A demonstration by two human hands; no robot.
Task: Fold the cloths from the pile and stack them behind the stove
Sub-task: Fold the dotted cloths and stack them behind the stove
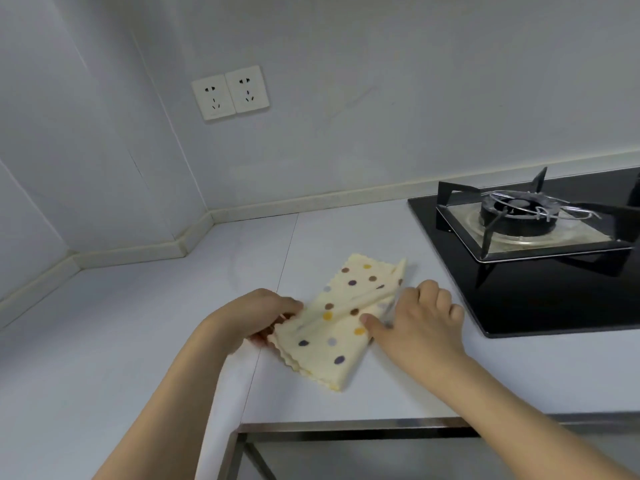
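Note:
A cream cloth with coloured dots (341, 318) lies folded on the grey counter (138, 323), left of the stove. My left hand (252, 317) grips its left scalloped edge, with my fingers curled around the fabric. My right hand (419, 317) holds the right side: the thumb presses on top and the fingers curl at the edge. A raised fold ridge runs diagonally across the cloth between my hands. The black gas stove (540, 258) sits at the right with its burner and pan support. No pile of other cloths is in view.
Two white wall sockets (230, 92) are on the back wall. A cream skirting strip (311, 199) runs along the wall behind the counter and stove. The counter's metal front edge (346, 426) lies just below my forearms.

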